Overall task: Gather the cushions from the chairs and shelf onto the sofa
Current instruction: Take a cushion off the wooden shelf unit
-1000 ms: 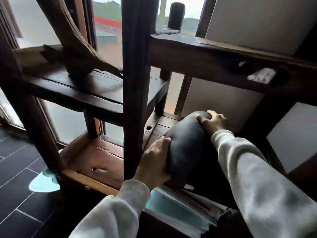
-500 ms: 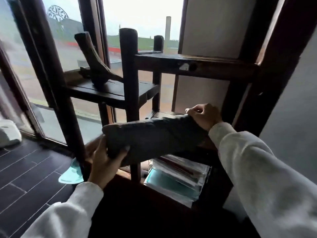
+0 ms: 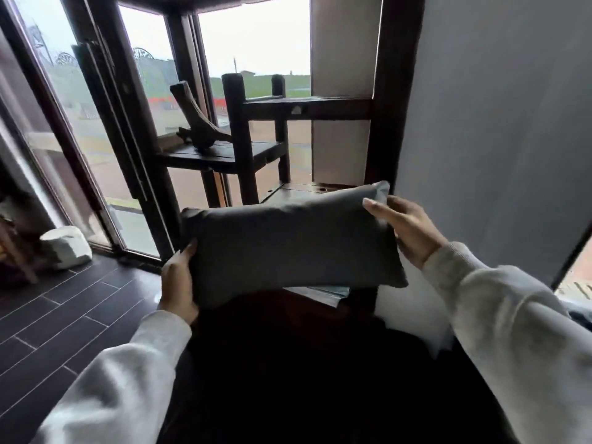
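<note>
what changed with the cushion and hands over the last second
The dark grey cushion came off the lower board of the wooden shelf and out toward the person, turning from end-up to flat. The left hand and right hand kept their grip on opposite ends. The driftwood piece stayed on its shelf board.

A lived-in home, a sitting room by the look of it. Tall dark-framed glass doors (image 3: 105,149) look out on a wet yard and green field. A rustic dark wooden shelf (image 3: 237,152) displays a driftwood piece (image 3: 200,129). Dark plank-style tiles (image 3: 64,315) cover the floor, beside a plain grey wall (image 3: 496,123).
</note>
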